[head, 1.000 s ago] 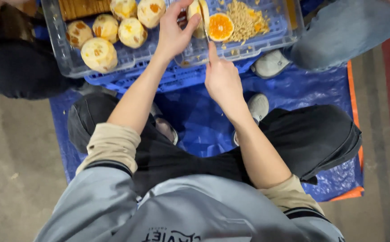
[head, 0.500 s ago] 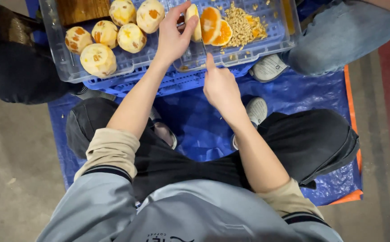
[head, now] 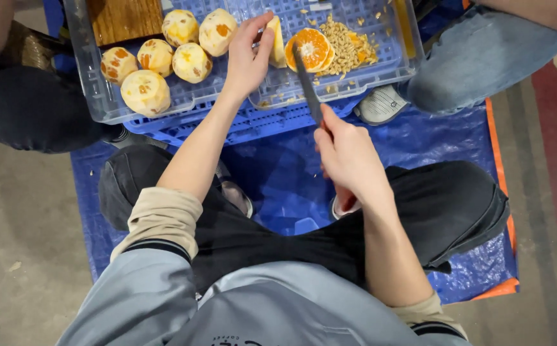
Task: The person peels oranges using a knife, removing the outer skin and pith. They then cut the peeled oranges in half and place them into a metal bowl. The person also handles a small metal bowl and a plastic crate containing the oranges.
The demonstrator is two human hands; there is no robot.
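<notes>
To the left of the left hand (head: 248, 56), five peeled oranges (head: 166, 54) sat bunched in the clear plastic tray (head: 93, 83), with a wooden board (head: 125, 18) beyond them at the tray's far corner. The left hand reached into the tray, its fingers closed around a pale piece of peeled orange (head: 276, 43) and steadying it upright. Just to its right lay a cut orange half (head: 312, 49), face up, and past that a heap of seeds (head: 349, 46). The right hand (head: 349, 157), well apart from the left and nearer the body, was clamped on the handle of a knife (head: 306, 80), whose blade pointed away, its tip at the orange half. A clean cut would likely call for the left fingertips staying clear of the blade's line and a firm hold on the fruit. The tray's near rim ran between the two hands, resting on a blue crate (head: 253, 125); other people's legs crowded both far corners, so free room lay mainly over the blue tarp (head: 278, 186) near the right hand.
</notes>
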